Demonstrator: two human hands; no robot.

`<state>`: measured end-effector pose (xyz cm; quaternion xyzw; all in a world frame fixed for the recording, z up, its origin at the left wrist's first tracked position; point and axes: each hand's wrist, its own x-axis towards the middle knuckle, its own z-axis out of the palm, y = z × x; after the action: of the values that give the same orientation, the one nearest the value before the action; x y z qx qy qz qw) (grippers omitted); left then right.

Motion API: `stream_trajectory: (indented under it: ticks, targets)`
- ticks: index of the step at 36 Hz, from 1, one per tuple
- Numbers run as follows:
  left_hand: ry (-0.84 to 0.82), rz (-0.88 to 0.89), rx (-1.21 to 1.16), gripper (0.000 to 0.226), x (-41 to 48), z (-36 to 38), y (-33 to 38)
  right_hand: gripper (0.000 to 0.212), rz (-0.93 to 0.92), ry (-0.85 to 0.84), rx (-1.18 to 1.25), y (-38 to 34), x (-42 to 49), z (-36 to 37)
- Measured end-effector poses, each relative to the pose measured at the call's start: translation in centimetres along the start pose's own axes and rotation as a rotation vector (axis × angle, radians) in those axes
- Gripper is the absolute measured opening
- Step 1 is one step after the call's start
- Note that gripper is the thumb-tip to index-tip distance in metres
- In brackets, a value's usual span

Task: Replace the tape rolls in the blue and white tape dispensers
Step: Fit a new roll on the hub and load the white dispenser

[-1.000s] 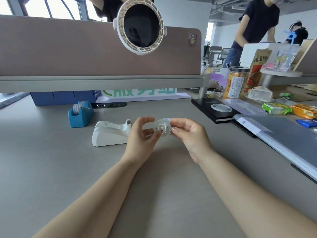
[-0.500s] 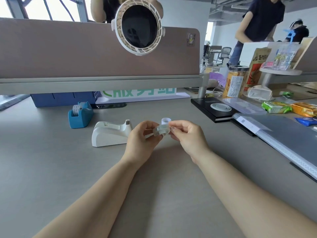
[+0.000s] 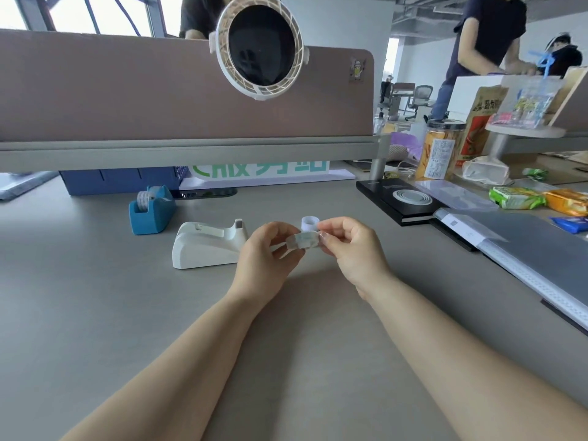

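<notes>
A clear tape roll (image 3: 303,240) is held just above the desk between both hands. My left hand (image 3: 267,254) pinches its left side and my right hand (image 3: 350,246) pinches its right edge. The white tape dispenser (image 3: 206,246) lies on the desk just left of my left hand, its cradle without a roll. The blue tape dispenser (image 3: 152,210) stands further back to the left with a roll in it. A small white core ring (image 3: 310,223) stands on the desk right behind the held roll.
A brown desk divider (image 3: 159,97) with a white round fan (image 3: 259,47) rises behind. A black box (image 3: 401,200), a grey laptop (image 3: 521,240), snack packets (image 3: 515,197) and a jar (image 3: 440,148) crowd the right side. A person stands at the far right.
The roll was face-on to me with its white hub showing; it is now turned edge-on and lowered slightly. The white core ring behind it has come into sight.
</notes>
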<state>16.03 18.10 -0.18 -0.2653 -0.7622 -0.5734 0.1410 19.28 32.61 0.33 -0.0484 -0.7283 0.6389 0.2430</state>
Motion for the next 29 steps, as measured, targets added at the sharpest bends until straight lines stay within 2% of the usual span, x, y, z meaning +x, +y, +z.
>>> stream_trajectory:
  ticks: [7, 13, 17, 22, 26, 29]
  targets:
    - [0.008, -0.011, -0.031, 0.018, -0.1, -0.4, 0.1, 0.026, -0.029, -0.024, 0.024, -0.7, 0.2, -0.4]
    - [0.017, -0.015, -0.063, 0.019, -0.4, -0.7, 0.3, 0.024, 0.001, -0.21, 0.003, -0.7, -0.2, -0.7]
    - [0.004, -0.02, -0.053, 0.019, -0.9, -1.3, 0.3, 0.032, -0.073, -0.288, -0.064, -1.0, -0.7, -0.2]
    - [0.015, 0.033, 0.146, 0.031, -2.6, -3.5, -0.2, 0.019, -0.11, -0.247, -0.126, -0.7, -1.2, 0.5]
    - [0.148, 0.101, 0.452, 0.035, -3.9, -7.2, 0.0, 0.013, -0.089, -0.22, -0.152, -0.3, -1.2, 1.2]
    - [0.252, 0.06, 0.561, 0.034, -4.1, -10.5, -0.9, 0.013, -0.12, -0.189, -0.135, -0.9, -1.1, 2.9]
